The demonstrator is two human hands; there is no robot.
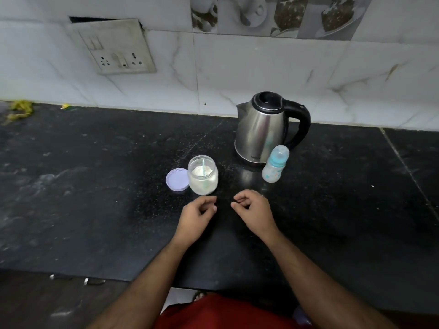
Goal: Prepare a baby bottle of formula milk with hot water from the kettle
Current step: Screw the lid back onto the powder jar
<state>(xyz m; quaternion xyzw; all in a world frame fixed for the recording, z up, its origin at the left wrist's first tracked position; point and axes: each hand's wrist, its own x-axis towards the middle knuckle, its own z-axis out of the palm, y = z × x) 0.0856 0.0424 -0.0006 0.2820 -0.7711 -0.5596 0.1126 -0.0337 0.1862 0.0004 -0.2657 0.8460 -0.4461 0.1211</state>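
Observation:
A steel kettle [263, 129] with a black lid and handle stands near the back wall. Just in front of it, to the right, a small baby bottle [275, 164] with a blue collar and clear cap stands upright. An open glass jar of white formula powder [203, 175] holds a pale blue scoop, and its lilac lid [177, 179] lies flat to its left. My left hand [197, 217] rests on the counter just below the jar, fingers loosely curled, holding nothing. My right hand [253, 211] lies beside it, curled the same way and empty.
The black stone counter [95, 186] runs wide to both sides, with its front edge near my body. A wall socket plate [116, 47] sits on the tiled wall at upper left. Yellow-green scraps [20, 109] lie at the far left back corner.

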